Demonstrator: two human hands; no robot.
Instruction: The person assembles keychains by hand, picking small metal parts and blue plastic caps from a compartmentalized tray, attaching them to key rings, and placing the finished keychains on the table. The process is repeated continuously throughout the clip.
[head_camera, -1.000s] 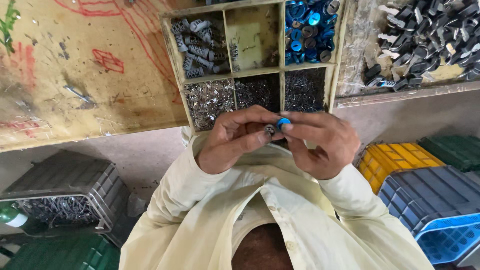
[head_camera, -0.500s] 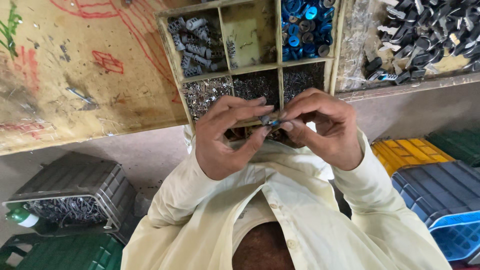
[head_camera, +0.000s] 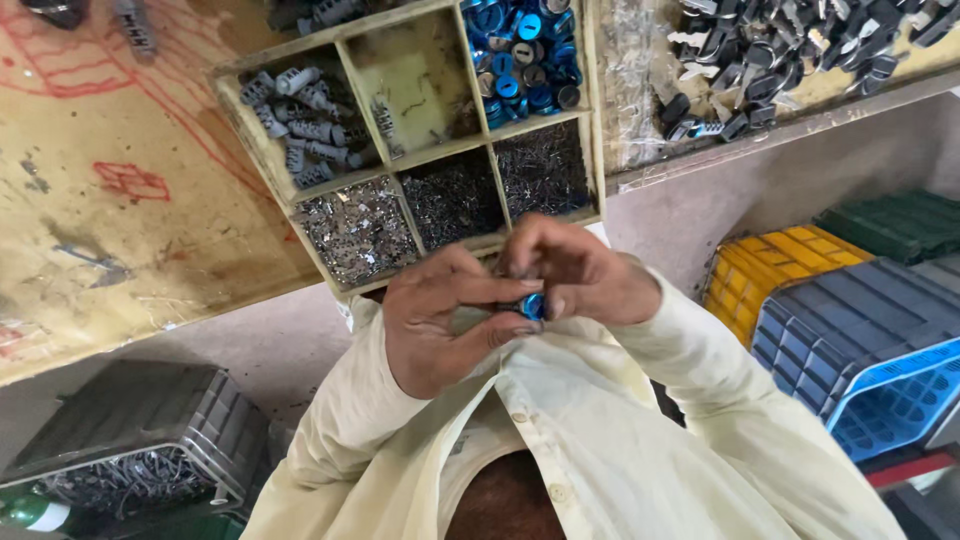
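Note:
My left hand (head_camera: 445, 325) and my right hand (head_camera: 575, 270) meet close to my chest, fingertips pinched together on a small round blue cap (head_camera: 533, 305) with a metal piece at its side. Both hands grip it; my fingers hide most of it. Just beyond the hands stands a wooden tray (head_camera: 395, 165) split into compartments. These hold grey cylinders (head_camera: 298, 125), blue caps (head_camera: 520, 50), shiny metal bits (head_camera: 355, 230) and dark fine pins (head_camera: 545, 170). One compartment (head_camera: 415, 75) is almost bare.
The tray rests on a worn yellowish bench top (head_camera: 120, 200) with red scribbles. A heap of black parts (head_camera: 790, 50) lies at the upper right. Yellow (head_camera: 770, 270), blue (head_camera: 870, 340) and green crates (head_camera: 900, 225) stand at the right; a grey crate (head_camera: 140, 440) with metal parts stands at the lower left.
My hands have drawn down toward my chest and closed tighter around the blue cap; the view has tilted so the tray sits farther from the top edge.

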